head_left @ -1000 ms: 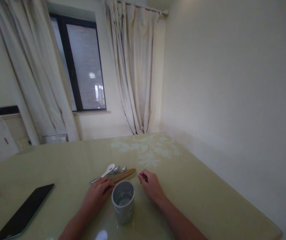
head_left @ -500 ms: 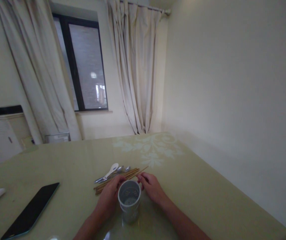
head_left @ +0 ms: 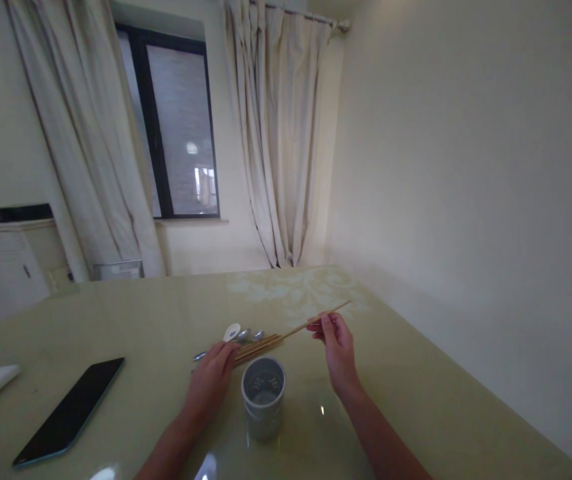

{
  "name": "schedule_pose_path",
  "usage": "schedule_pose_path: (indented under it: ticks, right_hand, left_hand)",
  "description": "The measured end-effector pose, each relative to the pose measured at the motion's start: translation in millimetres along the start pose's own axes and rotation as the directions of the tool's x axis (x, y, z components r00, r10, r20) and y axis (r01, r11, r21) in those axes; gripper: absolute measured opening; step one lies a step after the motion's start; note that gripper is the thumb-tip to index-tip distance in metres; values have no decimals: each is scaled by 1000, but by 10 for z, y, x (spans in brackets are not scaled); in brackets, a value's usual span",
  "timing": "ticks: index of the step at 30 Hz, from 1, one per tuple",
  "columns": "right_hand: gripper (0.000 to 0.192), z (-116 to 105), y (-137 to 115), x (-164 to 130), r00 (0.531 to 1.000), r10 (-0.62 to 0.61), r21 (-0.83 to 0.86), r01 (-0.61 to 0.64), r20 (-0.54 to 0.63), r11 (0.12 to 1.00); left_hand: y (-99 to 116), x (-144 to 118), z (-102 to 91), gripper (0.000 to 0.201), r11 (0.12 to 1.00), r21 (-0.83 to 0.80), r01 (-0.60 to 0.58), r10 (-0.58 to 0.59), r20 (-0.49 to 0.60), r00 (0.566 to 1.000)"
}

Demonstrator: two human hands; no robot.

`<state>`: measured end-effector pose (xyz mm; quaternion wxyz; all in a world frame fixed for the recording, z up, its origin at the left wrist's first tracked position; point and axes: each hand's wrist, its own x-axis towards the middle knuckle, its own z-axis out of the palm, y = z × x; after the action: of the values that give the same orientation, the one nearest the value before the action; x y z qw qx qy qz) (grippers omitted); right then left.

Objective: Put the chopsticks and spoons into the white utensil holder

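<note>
Right hand (head_left: 337,347) pinches one chopstick (head_left: 316,321), lifted off the table (head_left: 416,387) just beyond the cup (head_left: 263,395). Left hand (head_left: 212,379) lies flat on the remaining chopsticks (head_left: 259,345), gripping nothing. Cup looks empty; spoons (head_left: 236,335) untouched. Barely started.

One cup (head_left: 263,395), one phone (head_left: 70,410), three spoons (head_left: 239,333)

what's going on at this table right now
A person sits at a pale green table. Their right hand pinches one wooden chopstick and holds it raised above the table. Their left hand rests on the bundle of chopsticks lying beside some spoons. A grey perforated holder stands upright between the hands, and a dark phone lies to the left.
</note>
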<state>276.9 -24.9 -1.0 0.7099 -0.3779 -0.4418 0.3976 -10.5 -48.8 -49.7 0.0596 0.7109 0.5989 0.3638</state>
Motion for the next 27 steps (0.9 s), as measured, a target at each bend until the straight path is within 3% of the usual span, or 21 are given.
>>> schedule_pose_path:
  ticks: [5, 10, 19, 27]
  right_hand:
    - [47, -82, -85, 24, 994, 63, 225, -40, -95, 974]
    - [41, -43, -217, -61, 996, 87, 338, -71, -33, 938]
    - [33, 4, -264, -193, 990, -87, 175, 67, 110, 982]
    - [24, 130, -92, -333, 885, 40, 9, -50, 464, 999]
  left_hand:
    - [-38, -19, 72, 29, 979, 200, -32, 19, 63, 998]
    - [-67, -23, 114, 25, 971, 233, -54, 26, 120, 992]
    - [38, 21, 34, 22, 975, 217, -43, -1, 201, 980]
    - [39, 11, 46, 19, 971, 238, 13, -58, 185, 981]
